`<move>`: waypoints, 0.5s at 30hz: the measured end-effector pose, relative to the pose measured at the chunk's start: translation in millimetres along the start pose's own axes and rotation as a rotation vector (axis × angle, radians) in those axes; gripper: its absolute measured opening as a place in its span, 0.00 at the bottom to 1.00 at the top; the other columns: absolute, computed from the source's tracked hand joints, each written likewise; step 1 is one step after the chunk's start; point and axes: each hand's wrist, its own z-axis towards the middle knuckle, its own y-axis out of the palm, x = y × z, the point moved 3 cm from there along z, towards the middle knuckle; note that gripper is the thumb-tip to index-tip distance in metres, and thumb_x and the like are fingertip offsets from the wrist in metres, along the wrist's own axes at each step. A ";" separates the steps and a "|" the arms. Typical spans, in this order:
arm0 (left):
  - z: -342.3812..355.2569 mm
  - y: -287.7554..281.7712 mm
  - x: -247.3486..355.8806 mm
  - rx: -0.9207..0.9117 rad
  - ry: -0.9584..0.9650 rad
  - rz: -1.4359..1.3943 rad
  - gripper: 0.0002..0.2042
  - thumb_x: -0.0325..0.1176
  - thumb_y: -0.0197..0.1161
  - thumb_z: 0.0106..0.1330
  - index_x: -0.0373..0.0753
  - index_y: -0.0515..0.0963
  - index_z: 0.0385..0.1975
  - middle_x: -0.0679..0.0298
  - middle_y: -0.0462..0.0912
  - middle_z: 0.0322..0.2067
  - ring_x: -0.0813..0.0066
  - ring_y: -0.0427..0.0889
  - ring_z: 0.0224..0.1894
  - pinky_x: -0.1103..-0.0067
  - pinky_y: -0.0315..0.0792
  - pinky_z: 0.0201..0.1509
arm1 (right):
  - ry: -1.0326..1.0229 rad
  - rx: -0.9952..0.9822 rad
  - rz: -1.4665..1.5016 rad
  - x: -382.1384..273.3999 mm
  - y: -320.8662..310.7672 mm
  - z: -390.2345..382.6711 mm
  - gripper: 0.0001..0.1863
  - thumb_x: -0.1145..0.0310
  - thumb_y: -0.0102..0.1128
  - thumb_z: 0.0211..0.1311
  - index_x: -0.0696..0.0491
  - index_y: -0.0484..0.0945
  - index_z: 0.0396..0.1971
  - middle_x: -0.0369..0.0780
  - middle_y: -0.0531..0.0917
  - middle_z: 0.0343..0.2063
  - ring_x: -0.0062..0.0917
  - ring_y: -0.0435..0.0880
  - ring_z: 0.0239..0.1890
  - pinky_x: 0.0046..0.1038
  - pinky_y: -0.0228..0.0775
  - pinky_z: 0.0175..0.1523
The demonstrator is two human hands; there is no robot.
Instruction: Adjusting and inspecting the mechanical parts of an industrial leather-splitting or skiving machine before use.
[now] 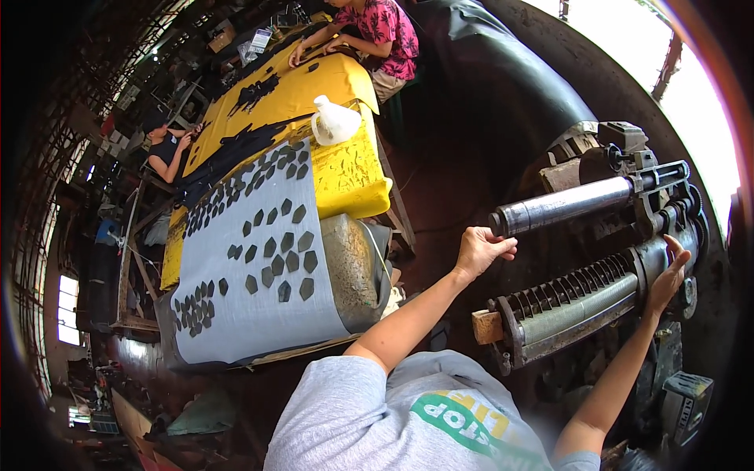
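My left hand (487, 250) is closed in a pinch just below the near end of a polished steel roller (573, 202); whatever it may hold is hidden or too small to name. My right hand (666, 271) is open, fingers spread, at the machine's metal housing (648, 251), to the right of a lower assembly with a row of thin dark blades (569, 286) over a pale roller (581, 314). A wooden block (486, 326) sits at that assembly's left end.
On my left, a table carries a grey sheet (236, 314) with dark pentagon pieces, yellow material (353, 169) and a white jug (336, 122). A co-worker in pink (377, 31) and another (163, 157) work at it. A large black roll (503, 71) lies behind the machine.
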 end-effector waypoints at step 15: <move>4.5 -10.7 -25.4 0.055 0.033 -0.065 0.12 0.30 0.50 0.61 0.36 0.66 0.15 0.70 0.65 0.11 0.83 0.67 0.16 0.81 0.66 0.22 | 0.000 -0.015 0.031 1.1 1.0 0.1 0.40 0.41 0.19 0.68 0.61 0.76 0.39 0.42 0.77 0.41 0.29 0.73 0.50 0.30 0.56 0.62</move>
